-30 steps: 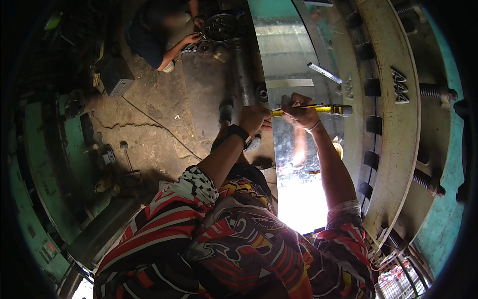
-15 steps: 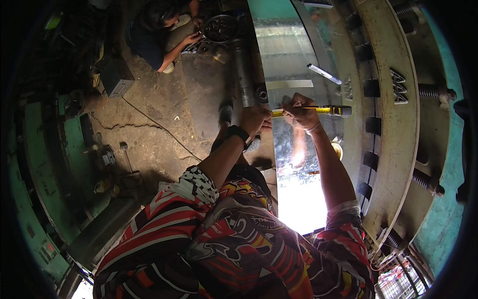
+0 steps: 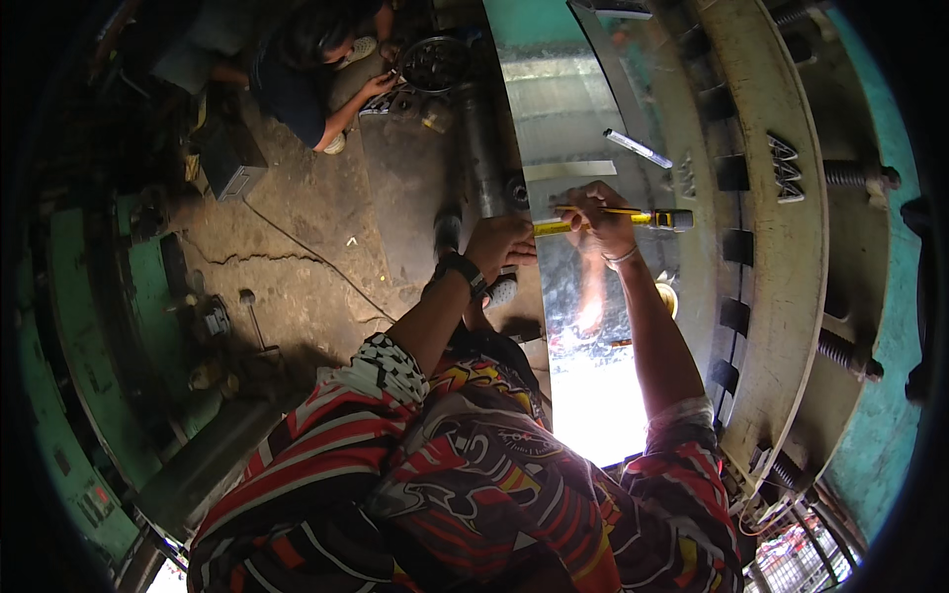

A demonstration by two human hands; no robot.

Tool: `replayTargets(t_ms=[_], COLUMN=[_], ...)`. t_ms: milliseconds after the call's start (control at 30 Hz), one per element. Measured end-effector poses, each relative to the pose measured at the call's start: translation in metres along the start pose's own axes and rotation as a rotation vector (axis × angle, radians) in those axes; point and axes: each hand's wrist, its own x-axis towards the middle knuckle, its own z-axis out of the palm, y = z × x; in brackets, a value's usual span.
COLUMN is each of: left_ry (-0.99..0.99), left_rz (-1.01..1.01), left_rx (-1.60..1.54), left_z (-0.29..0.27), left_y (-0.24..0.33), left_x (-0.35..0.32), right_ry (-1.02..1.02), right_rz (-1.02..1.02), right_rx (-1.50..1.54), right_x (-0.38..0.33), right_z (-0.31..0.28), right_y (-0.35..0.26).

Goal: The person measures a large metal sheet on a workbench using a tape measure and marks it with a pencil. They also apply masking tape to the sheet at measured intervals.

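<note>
A yellow tape measure lies drawn out across a shiny metal sheet, its yellow and black case toward the right. At the sheet's left edge, my left hand has its fingers closed on the blade's end. My right hand is closed over the blade between that end and the case. A thin orange pencil sticks out of its fingers, nearly in line with the tape. The pencil's tip is too small to make out clearly.
A marker and a pale metal strip lie on the sheet beyond my hands. A round yellowish thing sits beside my right forearm. Heavy machine bars rise at right. A crouching person works over a round pan.
The pencil in my right hand now shows more plainly along the tape as that hand has turned slightly. Part of another person has come into view at the upper left.
</note>
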Motion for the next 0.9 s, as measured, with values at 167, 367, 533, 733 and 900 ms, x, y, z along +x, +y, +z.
replayTargets(t_ms=[167, 367, 533, 733, 900], left_ry=[0.057, 0.083, 0.081, 0.237, 0.241], left_rz=[0.019, 0.023, 0.087, 0.156, 0.134], left_rx=[0.058, 0.056, 0.066, 0.168, 0.215], left_z=[-0.001, -0.001, -0.003, 0.012, 0.013], left_y=[0.000, -0.006, -0.024, -0.028, -0.022], left_x=[-0.002, 0.000, -0.011, -0.014, -0.007], right_ry=[0.275, 0.405, 0.311, 0.341, 0.333], right_rz=[-0.435, -0.262, -0.340, -0.381, -0.364], right_rx=[-0.817, -1.431, -1.227, -1.247, -1.208], right_x=[-0.012, -0.046, -0.057, -0.056, -0.054], right_z=[-0.045, -0.098, -0.101, -0.099, -0.099], right_y=[-0.058, -0.070, -0.052, -0.055, -0.055])
